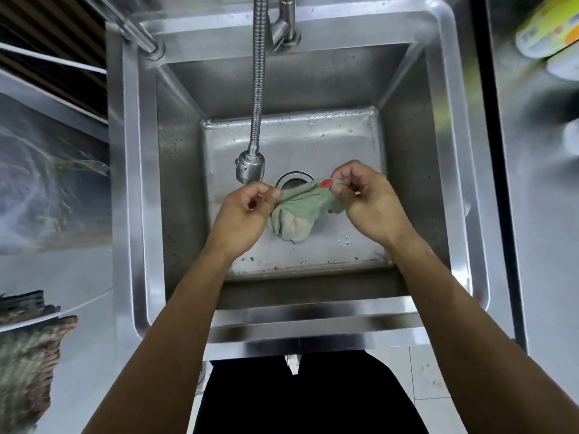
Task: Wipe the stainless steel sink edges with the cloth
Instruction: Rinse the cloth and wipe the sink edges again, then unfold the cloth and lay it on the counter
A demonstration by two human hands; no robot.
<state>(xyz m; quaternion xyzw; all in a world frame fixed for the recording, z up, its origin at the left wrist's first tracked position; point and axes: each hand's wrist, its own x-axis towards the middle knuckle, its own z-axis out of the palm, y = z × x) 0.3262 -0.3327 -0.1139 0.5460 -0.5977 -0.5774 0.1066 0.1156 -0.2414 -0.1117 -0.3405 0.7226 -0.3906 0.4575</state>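
A pale green cloth (297, 211) with a red mark hangs bunched over the middle of the deep stainless steel sink (147, 189). My left hand (244, 211) pinches its left end between thumb and fingers. My right hand (366, 198) pinches its right end near the red mark. Both hands are held above the basin floor, just in front of the drain (293, 178), and the cloth sags between them.
A flexible metal tap hose (258, 89) hangs down into the basin and ends in a spray head (250, 167) just behind my left hand. A steel counter with blurred containers (548, 26) lies to the right. A woven basket (28, 364) stands at the lower left.
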